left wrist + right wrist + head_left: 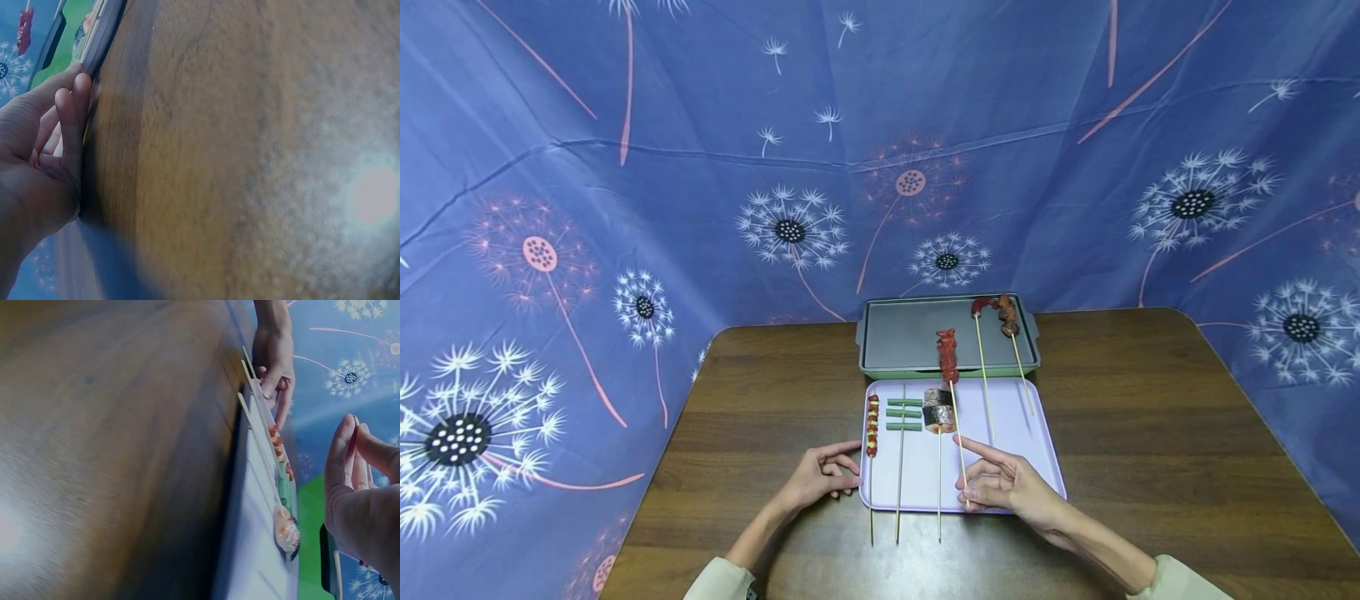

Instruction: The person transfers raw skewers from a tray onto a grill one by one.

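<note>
My right hand [1011,490] pinches the lower end of a thin wooden skewer with red meat [947,357] at its top. That skewer is raised over a lilac tray [1037,475], and its meat overlaps the griddle's front edge in the head view. On the tray lie a skewer of red and yellow pieces [872,427], one of green stalks [903,414] and one of a dark-wrapped roll [937,411]. My left hand [823,473] touches the tray's left edge, index finger stretched along it; the right wrist view also shows this hand [275,365].
Behind the tray stands a green griddle [906,333] with a grey plate. On its right side rest a dark red skewer [980,307] and a brown meat skewer [1008,317], their sticks reaching over the tray. A blue dandelion cloth [1037,208] hangs behind the wooden table [1150,417].
</note>
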`<state>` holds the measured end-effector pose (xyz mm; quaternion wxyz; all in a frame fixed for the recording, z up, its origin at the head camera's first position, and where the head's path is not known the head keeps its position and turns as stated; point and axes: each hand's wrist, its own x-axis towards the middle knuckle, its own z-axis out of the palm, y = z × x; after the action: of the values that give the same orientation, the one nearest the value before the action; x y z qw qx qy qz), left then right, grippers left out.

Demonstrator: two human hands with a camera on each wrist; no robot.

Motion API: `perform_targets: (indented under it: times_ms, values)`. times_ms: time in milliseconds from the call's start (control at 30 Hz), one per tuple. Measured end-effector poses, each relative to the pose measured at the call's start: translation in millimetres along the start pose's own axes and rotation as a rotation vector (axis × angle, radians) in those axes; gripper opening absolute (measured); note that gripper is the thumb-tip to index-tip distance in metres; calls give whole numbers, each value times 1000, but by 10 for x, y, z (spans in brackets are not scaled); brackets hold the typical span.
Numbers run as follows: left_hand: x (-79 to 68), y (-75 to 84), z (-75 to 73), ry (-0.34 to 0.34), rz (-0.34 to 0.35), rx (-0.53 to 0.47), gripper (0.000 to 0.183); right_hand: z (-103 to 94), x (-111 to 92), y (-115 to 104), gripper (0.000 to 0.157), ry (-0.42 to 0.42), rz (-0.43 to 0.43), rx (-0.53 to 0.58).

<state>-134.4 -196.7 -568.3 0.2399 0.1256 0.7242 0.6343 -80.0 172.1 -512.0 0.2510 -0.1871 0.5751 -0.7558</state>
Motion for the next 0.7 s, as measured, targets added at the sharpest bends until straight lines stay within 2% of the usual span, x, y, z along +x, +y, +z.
perform_targets:
  times_ms: [333,700]
  values:
    - [4,-1,-9,4,-1,1,67,-127,151,-226,84,96,104,-34]
    - [-16,5,-4,8,-4,2,66,-309,321,-510,85,110,209,-25]
